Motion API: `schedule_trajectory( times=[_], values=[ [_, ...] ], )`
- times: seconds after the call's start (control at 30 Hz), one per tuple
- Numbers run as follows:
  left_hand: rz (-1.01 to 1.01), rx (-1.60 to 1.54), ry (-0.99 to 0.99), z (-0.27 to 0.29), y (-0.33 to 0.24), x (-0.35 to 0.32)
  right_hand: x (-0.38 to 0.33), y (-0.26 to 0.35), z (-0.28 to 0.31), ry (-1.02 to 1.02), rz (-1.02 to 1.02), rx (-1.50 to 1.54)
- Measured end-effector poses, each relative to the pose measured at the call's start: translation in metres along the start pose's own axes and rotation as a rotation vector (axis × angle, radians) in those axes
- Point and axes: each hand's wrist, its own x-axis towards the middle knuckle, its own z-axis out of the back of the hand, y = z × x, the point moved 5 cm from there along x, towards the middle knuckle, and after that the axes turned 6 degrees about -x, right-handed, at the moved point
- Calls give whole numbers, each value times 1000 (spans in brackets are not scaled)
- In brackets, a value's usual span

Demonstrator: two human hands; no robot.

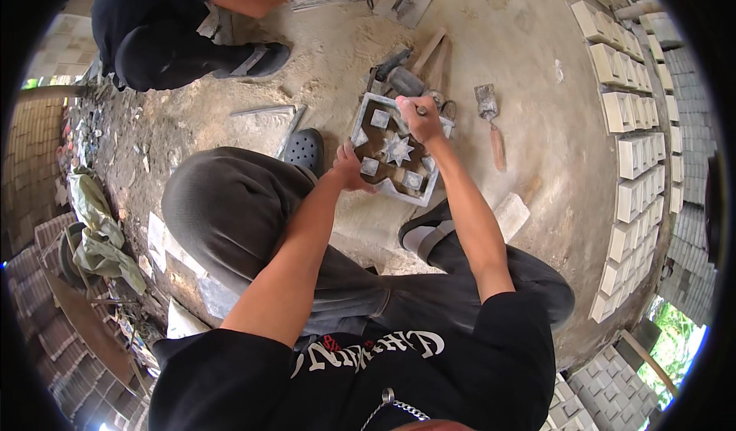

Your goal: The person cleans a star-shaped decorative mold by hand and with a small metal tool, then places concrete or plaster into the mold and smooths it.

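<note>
A square metal mould lies on the ground in front of me, with a star-shaped piece at its centre and several small square blocks around that, brown material between them. My left hand grips the mould's left rim, fingers curled over it. Over the mould's far right part, my right hand is closed in a fist around a handle with a round end pointing up; the rest of that tool is hidden beneath the hand. Just beyond lies a mallet with a dark cylindrical head.
To the right rests a small trowel; farther off is a flat float. Rows of pale patterned blocks line the right side. Another person crouches at the far left. An angled metal strip lies near my left foot.
</note>
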Motion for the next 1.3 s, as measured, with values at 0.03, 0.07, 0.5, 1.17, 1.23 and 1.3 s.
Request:
schedule_trajectory(
  times=[0.03, 0.07, 0.5, 1.17, 1.23, 1.3],
  values=[
    [-14, -3, -2, -2, 1, -2, -1, 3, 0, 27, 54, -35],
    [-31, -8, -18, -1, 1, -1, -1, 6, 0, 44, 121, -64],
    [-32, -31, -35, 0, 0, -2, -2, 16, 6, 3, 207, -3],
    [-38, 13, -19, -2, 0, -4, 13, -9, -3, -211, 11, -30],
    [-66, 14, -55, 3, -2, 0, 12, -9, -3, -273, 30, -51],
    [-57, 9, -27, 0, -1, -1, 9, -6, -2, -317, 55, -72]
  ],
)
